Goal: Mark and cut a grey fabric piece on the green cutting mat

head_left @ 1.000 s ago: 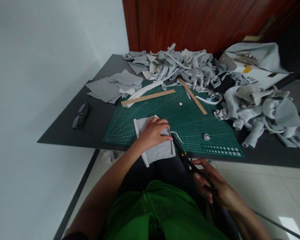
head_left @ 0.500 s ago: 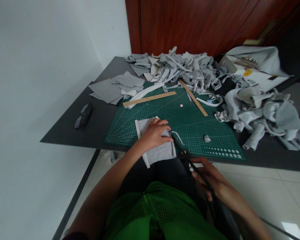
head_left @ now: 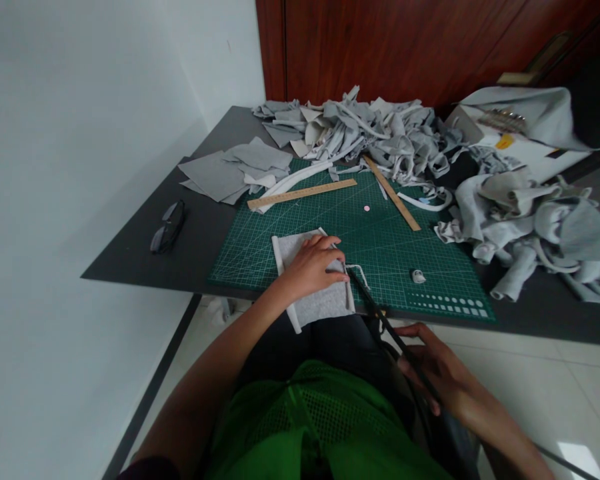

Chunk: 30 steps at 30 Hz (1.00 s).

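A grey fabric piece (head_left: 323, 303) with pale rolled strips along both sides lies over the table's front edge. My left hand (head_left: 317, 263) rests on it, thumb and fingers curled at its right strip. Below the table edge, my right hand (head_left: 430, 370) is closed around the handle end of long black scissors (head_left: 367, 293), though shadow hides the exact grip. The dark blades point up and left, their tip just right of the fabric. Beside that tip lies a loose white cord (head_left: 363, 275).
A green cutting mat (head_left: 305, 217) bears two wooden rulers (head_left: 305, 193) and a small rolled scrap (head_left: 418, 276). Grey fabric scraps (head_left: 395, 137) are heaped behind. Flat cloth pieces (head_left: 215, 175) and glasses (head_left: 168, 227) lie left. A white box (head_left: 525, 157) stands right, by more rolled cloth (head_left: 515, 263).
My right hand has moved slightly right and down. The scissors' tip has drawn away from the fabric's right strip. My left hand stays in place on the fabric.
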Available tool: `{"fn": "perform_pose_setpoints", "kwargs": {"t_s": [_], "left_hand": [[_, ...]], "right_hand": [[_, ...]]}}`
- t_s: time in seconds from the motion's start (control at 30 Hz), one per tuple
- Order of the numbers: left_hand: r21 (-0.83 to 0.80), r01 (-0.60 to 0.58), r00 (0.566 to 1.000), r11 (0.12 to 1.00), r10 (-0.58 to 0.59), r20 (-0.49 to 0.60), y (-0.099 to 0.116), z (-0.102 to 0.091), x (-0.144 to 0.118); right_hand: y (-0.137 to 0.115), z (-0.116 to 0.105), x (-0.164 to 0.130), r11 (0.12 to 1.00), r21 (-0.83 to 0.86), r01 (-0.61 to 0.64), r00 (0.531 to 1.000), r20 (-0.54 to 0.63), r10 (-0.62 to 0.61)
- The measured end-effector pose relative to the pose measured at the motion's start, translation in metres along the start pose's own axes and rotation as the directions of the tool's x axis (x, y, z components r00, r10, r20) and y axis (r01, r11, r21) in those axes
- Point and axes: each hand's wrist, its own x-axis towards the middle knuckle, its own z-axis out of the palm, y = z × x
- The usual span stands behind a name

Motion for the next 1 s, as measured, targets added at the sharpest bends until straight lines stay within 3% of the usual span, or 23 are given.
{"fn": "perform_pose_setpoints", "kwargs": {"t_s": [0.17,0.37,0.57,0.7,0.83,1.0], "left_hand": [[0.018,0.005,1.000,1.000,-0.005,0.028,-0.001,0.000,0.001],[0.016,0.006,1.000,1.000,-0.007,0.029,-0.002,0.000,0.000],[0.016,-0.004,1.000,1.000,0.004,0.024,-0.003,0.002,0.000],[0.014,0.006,1.000,1.000,-0.007,0.018,-0.002,0.001,0.000],[-0.016,0.019,1.000,1.000,-0.019,-0.022,0.002,0.000,0.000],[0.004,0.020,0.995,1.000,-0.020,-0.097,0.003,0.000,-0.001]], "right_hand": [[-0.014,0.004,-0.001,0.994,-0.110,0.024,1.000,0.006,-0.023],[-0.007,0.007,0.007,0.969,-0.222,0.105,0.994,-0.015,-0.111],[-0.007,0.005,0.010,0.860,-0.476,0.184,0.969,-0.059,-0.240],[-0.008,0.006,0.013,0.824,-0.527,0.210,0.957,-0.060,-0.282],[-0.009,0.009,0.015,0.876,-0.446,0.186,0.963,-0.096,-0.253],[-0.010,0.010,0.014,0.998,-0.038,0.058,0.998,-0.021,-0.058]]}}
